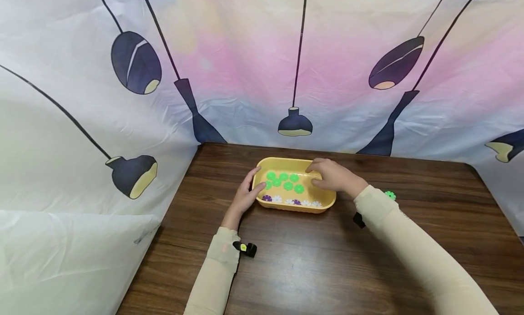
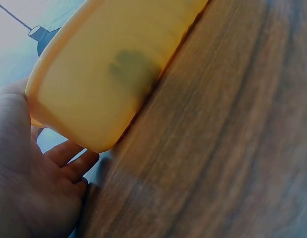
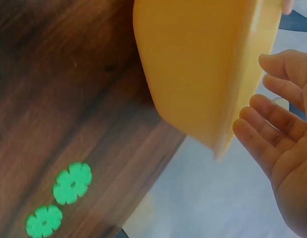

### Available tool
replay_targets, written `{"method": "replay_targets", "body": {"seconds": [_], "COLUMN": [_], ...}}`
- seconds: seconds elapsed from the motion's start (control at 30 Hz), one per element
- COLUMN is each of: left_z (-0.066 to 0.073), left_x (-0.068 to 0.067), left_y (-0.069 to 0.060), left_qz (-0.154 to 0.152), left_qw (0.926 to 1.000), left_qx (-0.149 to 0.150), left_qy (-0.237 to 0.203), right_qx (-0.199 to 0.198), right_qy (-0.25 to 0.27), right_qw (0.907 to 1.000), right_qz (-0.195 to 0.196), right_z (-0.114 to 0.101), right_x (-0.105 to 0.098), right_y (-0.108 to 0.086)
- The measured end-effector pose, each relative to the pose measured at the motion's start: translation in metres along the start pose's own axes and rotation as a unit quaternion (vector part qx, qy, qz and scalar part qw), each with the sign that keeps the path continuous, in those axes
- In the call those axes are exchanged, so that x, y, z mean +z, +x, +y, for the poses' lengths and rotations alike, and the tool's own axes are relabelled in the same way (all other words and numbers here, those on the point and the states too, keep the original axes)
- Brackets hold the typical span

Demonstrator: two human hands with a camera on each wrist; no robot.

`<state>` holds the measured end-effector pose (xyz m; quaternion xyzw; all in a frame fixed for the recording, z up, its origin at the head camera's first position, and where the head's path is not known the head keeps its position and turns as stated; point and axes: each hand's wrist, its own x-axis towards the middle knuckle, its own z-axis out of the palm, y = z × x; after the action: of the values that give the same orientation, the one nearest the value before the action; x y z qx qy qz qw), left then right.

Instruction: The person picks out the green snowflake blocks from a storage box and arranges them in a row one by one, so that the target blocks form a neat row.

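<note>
In the head view, a smooth yellow plastic basin (image 1: pixel 286 207), an oblong with rounded corners, sits on the dark wood-grained table (image 1: pixel 286 260), just off the middle toward five o'clock. The left hand (image 1: pixel 245 194) grips its rim at nine o'clock, thumb inside, fingers outside; the right hand (image 1: pixel 333 175) reaches over the rim at three o'clock, thumb and fingers parted. Flat, notched green discs (image 1: pixel 288 186) lie inside, with purple and white discs (image 1: pixel 296 202) lining the six o'clock wall. The left wrist view shows the basin's glossy, translucent side, the hand around its end at eight o'clock. In the right wrist view, lightly bent fingers hang near the rim; two petal-edged green pieces (image 3: pixel 72 183) rest on the wood toward eight o'clock.
</note>
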<state>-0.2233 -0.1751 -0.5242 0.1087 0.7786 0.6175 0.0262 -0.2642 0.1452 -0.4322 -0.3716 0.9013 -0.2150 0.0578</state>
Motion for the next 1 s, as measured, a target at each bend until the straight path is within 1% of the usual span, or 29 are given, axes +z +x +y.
{"method": "replay_targets", "body": {"seconds": [0.13, 0.2, 0.37, 0.43, 0.7, 0.83, 1.0], "left_z": [0.001, 0.001, 0.002, 0.002, 0.000, 0.000, 0.001], "left_x": [0.001, 0.001, 0.001, 0.001, 0.000, 0.001, 0.001], "left_y": [0.000, 0.000, 0.000, -0.001, 0.000, 0.000, 0.001], "left_qz": [0.006, 0.008, 0.008, 0.009, 0.011, 0.010, 0.011], "left_qw": [0.9999, 0.9999, 0.9999, 0.9999, 0.9998, 0.9999, 0.9998], "left_qx": [-0.007, -0.009, -0.007, -0.006, -0.006, -0.007, -0.006], "left_qy": [0.007, 0.011, 0.012, 0.011, 0.013, 0.012, 0.014], "right_qx": [0.000, -0.005, -0.031, -0.036, -0.011, 0.001, 0.031], "right_qy": [0.003, 0.004, 0.002, 0.003, 0.018, 0.026, 0.018], "right_qw": [0.9999, 0.9999, 0.9995, 0.9993, 0.9997, 0.9997, 0.9992], "right_qz": [-0.015, -0.016, 0.006, 0.012, 0.007, -0.002, -0.018], "right_z": [-0.001, -0.001, -0.002, -0.001, -0.001, -0.004, -0.008], "right_x": [0.009, 0.014, 0.027, 0.033, 0.052, 0.056, 0.058], "right_y": [0.005, 0.007, 0.012, 0.014, 0.017, 0.017, 0.017]}}
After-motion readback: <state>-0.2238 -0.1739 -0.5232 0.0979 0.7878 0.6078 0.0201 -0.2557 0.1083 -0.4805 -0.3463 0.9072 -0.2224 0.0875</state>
